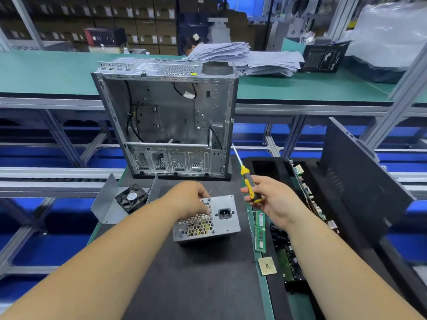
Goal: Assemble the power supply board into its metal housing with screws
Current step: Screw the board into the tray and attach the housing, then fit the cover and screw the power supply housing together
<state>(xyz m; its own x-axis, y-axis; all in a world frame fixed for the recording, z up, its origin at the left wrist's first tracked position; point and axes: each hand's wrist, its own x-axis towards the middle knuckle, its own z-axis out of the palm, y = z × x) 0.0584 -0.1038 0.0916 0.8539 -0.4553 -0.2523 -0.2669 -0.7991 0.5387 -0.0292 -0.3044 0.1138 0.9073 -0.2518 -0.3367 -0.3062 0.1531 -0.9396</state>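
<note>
The grey perforated-metal power supply box [206,219] lies on the black mat [196,273] in front of the open silver computer case [166,116], steadied by the left hand [191,199], fingers curled over its top edge, prob. for screw access. A yellow-and-grey screwdriver [248,183] is gripped in the right hand [272,202], tip raised, not yet on a screw.

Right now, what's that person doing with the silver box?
The person's left hand rests on the power supply box on the black mat. Their right hand holds a yellow screwdriver, lifted off the box. An open computer case stands behind.
</note>
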